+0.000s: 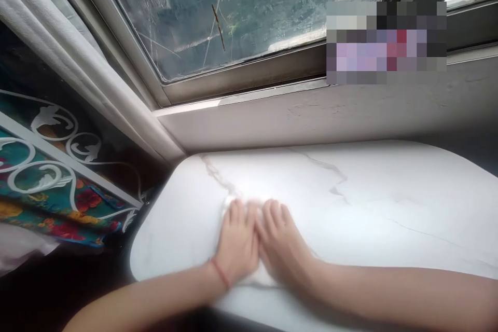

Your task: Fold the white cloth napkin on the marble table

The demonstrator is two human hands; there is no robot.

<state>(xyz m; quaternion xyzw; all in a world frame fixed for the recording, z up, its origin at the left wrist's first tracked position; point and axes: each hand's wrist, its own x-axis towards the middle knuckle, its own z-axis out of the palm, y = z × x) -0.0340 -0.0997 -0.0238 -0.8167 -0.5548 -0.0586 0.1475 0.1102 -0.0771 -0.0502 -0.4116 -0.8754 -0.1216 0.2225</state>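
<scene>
My left hand (238, 241), with a thin red string at its wrist, presses down on the white marble-patterned table (373, 187). Right beside it, my right hand (286, 244) bears down too, the two thumbs meeting. Fingers of both hands point toward the window and bend over what looks like a white cloth (229, 201). Only a pale edge of it shows at the left fingertips; the rest is under the hands and blends with the tabletop. Both hands are slightly blurred.
Behind the table's far edge runs a pale wall ledge (249, 127) below a metal-framed window (249, 15). A white curtain (89, 57) hangs at left. A white scrolled metal frame (70, 153) with floral fabric (87, 199) stands beside the table. A patch at upper right is pixelated.
</scene>
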